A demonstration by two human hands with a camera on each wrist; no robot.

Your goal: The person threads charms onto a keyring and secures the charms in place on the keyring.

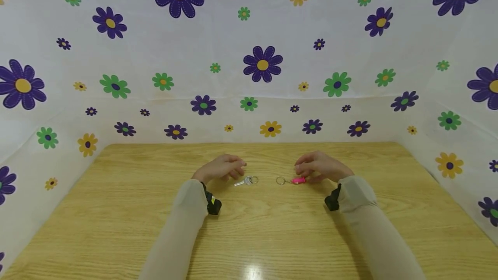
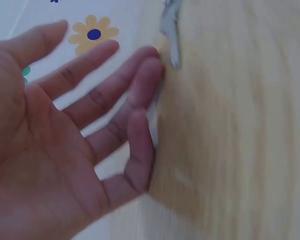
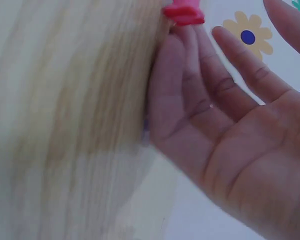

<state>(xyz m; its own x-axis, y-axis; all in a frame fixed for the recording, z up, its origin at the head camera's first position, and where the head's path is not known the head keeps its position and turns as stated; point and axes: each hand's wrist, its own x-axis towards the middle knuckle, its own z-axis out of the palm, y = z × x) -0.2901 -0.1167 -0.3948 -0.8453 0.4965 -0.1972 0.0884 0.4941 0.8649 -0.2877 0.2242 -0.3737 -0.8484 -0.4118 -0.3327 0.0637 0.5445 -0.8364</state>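
A silver key (image 1: pixel 244 181) with a small ring (image 1: pixel 254 179) lies on the table, just in front of my left hand (image 1: pixel 221 168). That hand has its fingers loosely bent and nothing in them; in the left wrist view the key (image 2: pixel 171 35) shows past the fingertips. To the right lies a pink keychain charm (image 1: pixel 298 180) on a short chain with a metal split ring (image 1: pixel 280 180). My right hand (image 1: pixel 322 166) is beside the charm, fingers relaxed and the palm bare. In the right wrist view the charm (image 3: pixel 186 12) sits right at the fingertips.
The wooden table (image 1: pixel 256 224) runs back to a white cloth (image 1: pixel 233 85) printed with flowers, which also rises at both sides. Each wrist wears a black camera, one on the left (image 1: pixel 213 204) and one on the right (image 1: pixel 333 200).
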